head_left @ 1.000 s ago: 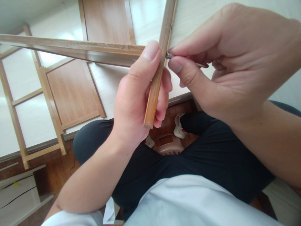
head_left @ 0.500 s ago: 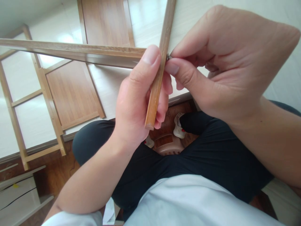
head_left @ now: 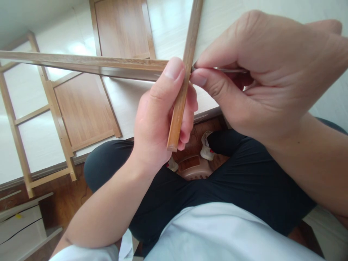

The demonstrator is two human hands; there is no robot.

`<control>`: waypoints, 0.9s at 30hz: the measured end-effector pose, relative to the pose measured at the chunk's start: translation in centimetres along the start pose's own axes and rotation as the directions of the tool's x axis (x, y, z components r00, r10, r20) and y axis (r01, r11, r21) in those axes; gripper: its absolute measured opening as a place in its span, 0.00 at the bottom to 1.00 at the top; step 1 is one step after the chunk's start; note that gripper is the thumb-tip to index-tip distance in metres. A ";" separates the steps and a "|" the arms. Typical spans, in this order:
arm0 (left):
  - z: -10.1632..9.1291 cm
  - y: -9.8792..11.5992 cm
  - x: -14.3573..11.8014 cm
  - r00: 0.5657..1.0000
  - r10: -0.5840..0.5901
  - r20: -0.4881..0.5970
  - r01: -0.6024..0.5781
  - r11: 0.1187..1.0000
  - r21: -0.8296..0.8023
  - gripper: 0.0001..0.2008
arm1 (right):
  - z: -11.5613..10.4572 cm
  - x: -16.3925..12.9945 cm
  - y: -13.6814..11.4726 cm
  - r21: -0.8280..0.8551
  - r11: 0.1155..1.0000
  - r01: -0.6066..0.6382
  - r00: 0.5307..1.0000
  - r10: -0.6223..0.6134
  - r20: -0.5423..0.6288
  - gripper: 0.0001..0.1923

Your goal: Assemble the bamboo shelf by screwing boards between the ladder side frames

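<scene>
My left hand (head_left: 160, 119) grips an upright wooden bar (head_left: 181, 98) at the spot where a long horizontal wooden rail (head_left: 81, 63) meets it. The thumb presses on the joint. My right hand (head_left: 261, 76) pinches a thin metal tool (head_left: 231, 70) between thumb and forefinger. Its tip sits against the right side of the upright bar, at the joint. What the tip touches is hidden by my fingers.
A pale table (head_left: 127, 98) lies ahead, with wooden panels (head_left: 84, 108) and a ladder-like wooden frame (head_left: 16, 127) flat on it. My dark-trousered legs (head_left: 217, 188), a pink stool (head_left: 195, 168) and a white shoe (head_left: 206, 146) are below. A white board (head_left: 21, 224) leans at lower left.
My right hand has turned at the wrist, and the metal tool's shaft now shows along my fingers. The tool's tip has pressed closer into the joint. My left hand keeps its grip.
</scene>
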State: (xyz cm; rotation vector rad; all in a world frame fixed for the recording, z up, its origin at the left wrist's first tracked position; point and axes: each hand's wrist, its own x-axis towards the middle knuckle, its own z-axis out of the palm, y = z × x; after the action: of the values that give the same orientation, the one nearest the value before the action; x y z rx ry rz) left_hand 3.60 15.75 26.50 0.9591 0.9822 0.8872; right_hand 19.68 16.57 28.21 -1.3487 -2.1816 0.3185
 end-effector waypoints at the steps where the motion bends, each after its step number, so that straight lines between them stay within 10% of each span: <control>1: 0.0 0.0 0.0 1.000 -0.009 -0.005 0.009 1.000 0.014 0.30 | 0.2 -0.2 0.1 -0.041 0.999 0.033 0.998 -0.035 -0.057 0.17; 5: -0.1 -0.2 0.1 1.000 0.008 0.010 -0.008 1.000 0.016 0.31 | 1.0 -0.9 0.3 -0.130 0.986 0.104 0.963 -0.133 -0.236 0.18; 27: -0.2 0.0 -0.3 0.999 -0.032 -0.020 0.034 0.992 0.119 0.28 | 0.4 -0.4 0.8 0.004 0.987 0.158 0.979 -0.156 -0.134 0.05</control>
State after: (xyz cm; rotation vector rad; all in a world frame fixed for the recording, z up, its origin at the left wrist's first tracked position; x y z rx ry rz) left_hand 3.29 15.54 26.51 1.0348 1.0733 0.8178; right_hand 20.17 16.59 27.40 -1.1474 -2.1532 0.1780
